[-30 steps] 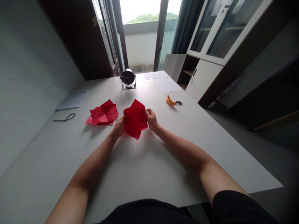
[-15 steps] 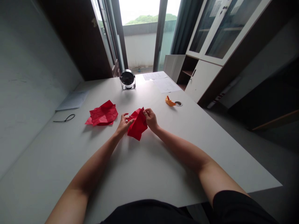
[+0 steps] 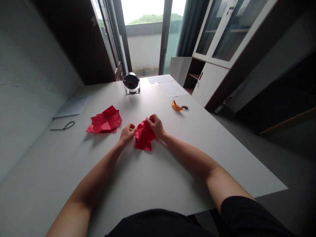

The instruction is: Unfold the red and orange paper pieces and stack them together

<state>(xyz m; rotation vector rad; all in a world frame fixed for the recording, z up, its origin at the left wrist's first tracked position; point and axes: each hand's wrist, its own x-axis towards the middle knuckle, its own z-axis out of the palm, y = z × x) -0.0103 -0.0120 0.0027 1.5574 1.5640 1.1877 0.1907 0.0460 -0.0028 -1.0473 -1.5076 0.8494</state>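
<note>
A creased sheet of red paper [image 3: 144, 136] is held up between my hands, just above the white table [image 3: 158, 177]. My left hand [image 3: 127, 133] pinches its left edge, fingers curled in. At the upper right corner, my right hand [image 3: 156, 124] grips the paper between thumb and fingers. The sheet's lower part hangs down in uneven folds. To the left of my left hand lies a second creased red paper [image 3: 105, 120], partly unfolded, with nobody touching it.
An orange folded paper boat [image 3: 176, 106] sits beside a round cable hole [image 3: 185, 108]. A small black fan-like device [image 3: 131, 83] stands at the back. Printed sheets [image 3: 171, 89] lie at the far right, a clear folder [image 3: 71, 106] and black cable tie [image 3: 64, 126] at left.
My left fingers, spread before, have closed on the paper's left edge. The upright right flap has come down and the sheet is opened wider. The whole view has shifted slightly.
</note>
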